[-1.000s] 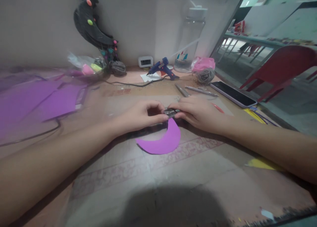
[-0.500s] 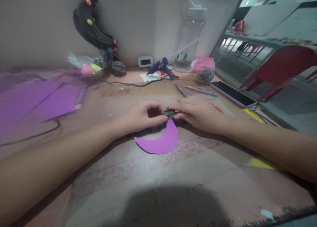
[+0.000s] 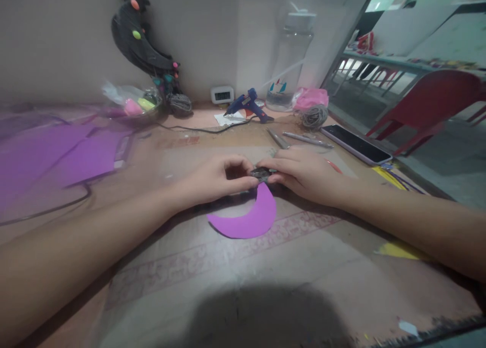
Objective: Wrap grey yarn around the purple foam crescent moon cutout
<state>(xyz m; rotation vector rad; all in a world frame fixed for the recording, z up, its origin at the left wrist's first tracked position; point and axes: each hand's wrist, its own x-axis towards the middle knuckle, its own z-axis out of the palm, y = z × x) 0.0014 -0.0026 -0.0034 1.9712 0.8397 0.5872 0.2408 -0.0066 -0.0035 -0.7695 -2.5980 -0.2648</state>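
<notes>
A purple crescent cutout [image 3: 252, 221] hangs down from between my hands, its free tip pointing left. Its upper end is covered by a dark grey, yarn-like wrapping [image 3: 261, 174]; the strands are too blurred to tell apart. My left hand [image 3: 230, 175] pinches the left side of this wrapped end between thumb and fingers. From the right, my right hand [image 3: 298, 173] pinches the same end with thumb and forefinger, its other fingers curled. Beyond the right hand lies a ball of grey yarn [image 3: 314, 116].
A blue glue gun [image 3: 248, 105] with its cord stands behind the hands. Scissors [image 3: 278, 138], a pen [image 3: 307, 139] and a phone [image 3: 357, 144] lie to the right. Purple sheets [image 3: 56, 153] spread at left. A dark decorated crescent [image 3: 134, 36] hangs by the wall.
The purple crescent has shifted slightly to the right and down below the hands. Both hands keep their pinch at nearly the same place.
</notes>
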